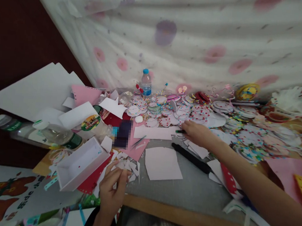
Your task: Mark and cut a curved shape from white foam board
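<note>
My right hand point(195, 132) reaches over the table with its fingers closed on a short dark stick with a green end point(180, 131). Beneath that stick's tip lies the right end of a long white paper strip point(152, 132). My left hand point(113, 186) is closed, thumb and finger together, over a heap of white paper scraps point(126, 164); whether a scrap is pinched in it cannot be made out. Between the hands rests a roughly square white paper sheet point(163, 164). A long black rod-shaped tool point(191, 158) lies to its right. Tweezers point(138, 142) rest on pink paper point(139, 153).
Many round paper pieces with coloured dots point(164, 108) cover the back of the table. A water bottle point(146, 83) stands behind them. An open white box point(81, 165) and clear bottles point(58, 134) are at left. At far right sits a paper bowl point(282, 112).
</note>
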Motion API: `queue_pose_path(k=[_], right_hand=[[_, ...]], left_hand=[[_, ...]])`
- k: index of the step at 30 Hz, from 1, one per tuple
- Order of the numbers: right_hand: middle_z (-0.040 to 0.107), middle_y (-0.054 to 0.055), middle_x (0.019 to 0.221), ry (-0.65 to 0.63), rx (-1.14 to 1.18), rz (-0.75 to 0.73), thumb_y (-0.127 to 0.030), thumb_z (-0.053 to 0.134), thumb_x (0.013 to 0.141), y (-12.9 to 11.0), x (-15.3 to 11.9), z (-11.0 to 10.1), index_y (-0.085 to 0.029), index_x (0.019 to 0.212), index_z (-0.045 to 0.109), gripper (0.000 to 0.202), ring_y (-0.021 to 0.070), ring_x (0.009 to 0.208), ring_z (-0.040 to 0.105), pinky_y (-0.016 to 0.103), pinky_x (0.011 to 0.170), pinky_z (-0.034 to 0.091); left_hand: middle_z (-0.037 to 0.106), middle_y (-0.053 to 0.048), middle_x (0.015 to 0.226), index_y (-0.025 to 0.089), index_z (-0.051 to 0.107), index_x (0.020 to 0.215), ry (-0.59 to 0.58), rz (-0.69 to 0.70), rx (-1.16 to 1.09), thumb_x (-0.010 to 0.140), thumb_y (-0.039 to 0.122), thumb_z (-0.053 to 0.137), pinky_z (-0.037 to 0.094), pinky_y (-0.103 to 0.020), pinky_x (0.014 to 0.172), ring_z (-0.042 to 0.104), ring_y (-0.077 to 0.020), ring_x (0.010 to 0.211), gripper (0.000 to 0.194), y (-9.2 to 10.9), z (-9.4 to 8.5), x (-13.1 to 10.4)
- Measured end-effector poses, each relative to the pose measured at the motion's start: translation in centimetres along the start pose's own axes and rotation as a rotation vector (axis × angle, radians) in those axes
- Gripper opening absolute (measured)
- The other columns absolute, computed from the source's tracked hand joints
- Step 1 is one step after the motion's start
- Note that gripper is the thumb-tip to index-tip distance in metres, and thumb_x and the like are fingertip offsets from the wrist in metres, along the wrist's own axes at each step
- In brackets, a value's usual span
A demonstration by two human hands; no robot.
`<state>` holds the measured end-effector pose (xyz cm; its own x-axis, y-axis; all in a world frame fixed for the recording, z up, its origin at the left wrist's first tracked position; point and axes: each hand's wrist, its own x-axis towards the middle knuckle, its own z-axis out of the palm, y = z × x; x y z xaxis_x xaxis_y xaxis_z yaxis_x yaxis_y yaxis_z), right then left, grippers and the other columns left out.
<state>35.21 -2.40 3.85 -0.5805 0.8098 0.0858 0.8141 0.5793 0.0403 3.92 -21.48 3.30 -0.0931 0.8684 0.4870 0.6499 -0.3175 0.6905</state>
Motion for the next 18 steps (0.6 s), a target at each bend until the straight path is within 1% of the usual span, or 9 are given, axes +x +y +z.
queue_pose_path(k=[2,3,5,7,9,11,14,16,18], right_hand=[[0.064,0.011,0.085,0.091,0.023,0.075,-0.026,0.047,0.090,-0.1,-1.0,-2.4,-0.015,0.093,0.054,0.013,0.0236,0.079,0.063,0.031,0.064,0.045],[0.063,0.009,0.081,0.152,0.055,0.124,-0.033,0.045,0.091,-0.5,-1.8,-3.5,-0.016,0.094,0.051,0.017,0.0226,0.073,0.062,0.030,0.059,0.044],[0.060,0.002,0.068,0.410,0.377,0.255,-0.038,0.051,0.087,-2.0,-4.1,-5.2,-0.020,0.093,0.047,0.019,0.0180,0.057,0.058,0.028,0.052,0.043],[0.059,-0.001,0.066,0.526,0.727,0.276,-0.039,0.054,0.087,-4.5,-6.6,-6.0,-0.023,0.096,0.045,0.020,0.0164,0.055,0.058,0.026,0.049,0.045],[0.059,-0.002,0.067,0.494,1.037,0.232,-0.034,0.056,0.089,-7.6,-9.0,-6.0,-0.025,0.100,0.047,0.017,0.0149,0.053,0.058,0.025,0.047,0.046],[0.059,-0.002,0.069,0.487,1.272,0.212,-0.031,0.054,0.091,-10.6,-10.9,-5.4,-0.026,0.102,0.047,0.014,0.0141,0.055,0.057,0.025,0.048,0.047],[0.055,-0.002,0.073,0.446,1.474,0.200,-0.035,0.053,0.091,-14.3,-12.7,-4.1,-0.025,0.096,0.049,0.012,0.0115,0.056,0.052,0.023,0.049,0.044],[0.048,-0.004,0.066,0.282,1.541,0.175,-0.040,0.053,0.091,-15.8,-13.2,-3.5,-0.022,0.086,0.048,0.019,0.0093,0.052,0.045,0.021,0.045,0.037],[0.041,-0.006,0.059,0.087,1.602,0.166,-0.044,0.052,0.090,-16.5,-13.4,-3.2,-0.021,0.079,0.044,0.026,0.0077,0.048,0.038,0.019,0.042,0.030]], left_hand=[[0.053,0.007,0.053,0.021,0.066,0.078,-0.043,0.068,-0.033,0.090,0.014,0.049,0.048,-0.038,0.093,0.058,-0.0118,0.057,0.022,0.6,-0.1,0.1],[0.056,0.006,0.056,0.021,0.066,0.080,-0.061,0.094,-0.037,0.090,0.013,0.048,0.049,-0.036,0.091,0.060,-0.0123,0.061,0.022,0.9,-0.1,0.1],[0.066,0.000,0.078,0.022,0.066,0.093,-0.087,0.134,-0.006,0.089,0.013,0.049,0.049,-0.036,0.090,0.064,-0.0157,0.079,0.019,1.8,0.2,0.1],[0.064,-0.008,0.109,0.022,0.059,0.115,-0.120,0.160,0.042,0.088,0.020,0.054,0.048,-0.038,0.092,0.060,-0.0222,0.105,0.027,2.8,0.6,0.2],[0.056,-0.014,0.126,0.019,0.044,0.134,-0.188,0.191,0.056,0.087,0.031,0.059,0.047,-0.041,0.094,0.053,-0.0267,0.117,0.051,3.8,1.2,0.4],[0.059,-0.015,0.120,0.017,0.037,0.137,-0.311,0.251,0.051,0.087,0.038,0.059,0.049,-0.040,0.090,0.057,-0.0263,0.110,0.058,4.8,1.8,0.6],[0.067,-0.007,0.087,0.016,0.054,0.111,-0.488,0.389,0.103,0.095,0.036,0.046,0.050,-0.034,0.069,0.063,-0.0214,0.078,0.026,5.9,2.8,0.3],[0.063,-0.004,0.070,0.016,0.056,0.087,-0.543,0.521,0.154,0.098,0.035,0.037,0.045,-0.032,0.059,0.060,-0.0196,0.062,0.029,6.4,3.4,-0.1],[0.060,-0.003,0.064,0.016,0.054,0.076,-0.580,0.651,0.190,0.099,0.038,0.031,0.042,-0.032,0.056,0.058,-0.0186,0.056,0.039,6.7,3.8,-0.5]])
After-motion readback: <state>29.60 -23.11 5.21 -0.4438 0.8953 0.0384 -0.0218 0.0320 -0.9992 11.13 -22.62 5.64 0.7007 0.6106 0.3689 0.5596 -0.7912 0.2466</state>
